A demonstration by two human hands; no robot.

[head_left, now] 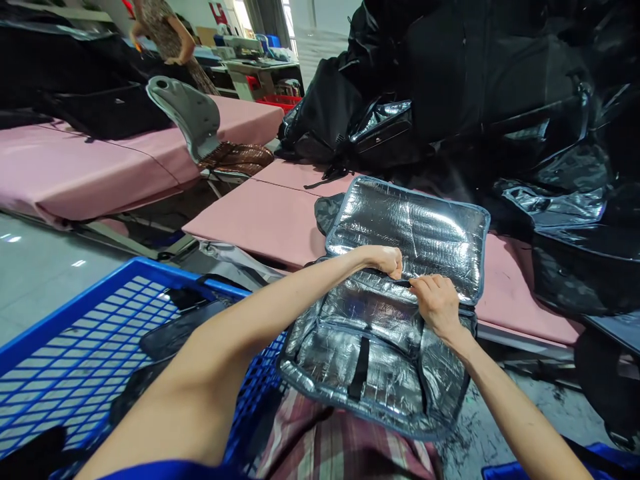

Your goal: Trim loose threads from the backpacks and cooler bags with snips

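An insulated bag (370, 373) with a shiny silver foil lining lies opened across my lap and the table edge. Its flat foil-lined lid (410, 220) is folded back on the table. My left hand (385, 260) is closed at the seam between lid and body; its fingertips are mostly hidden. Just right of it, my right hand (437, 303) pinches the same seam, thumb and fingers together. A short black strip (401, 283) shows between the two hands. Inside the bag, a black strap (360, 369) runs down the foil wall.
A blue plastic crate (135, 267) holding dark bags stands at my left. The pink-covered table (260, 213) lies ahead, with black bags (450, 87) piled high on it. Further left are a grey chair (190, 113), a second pink table (100, 160) and a standing person (165, 33).
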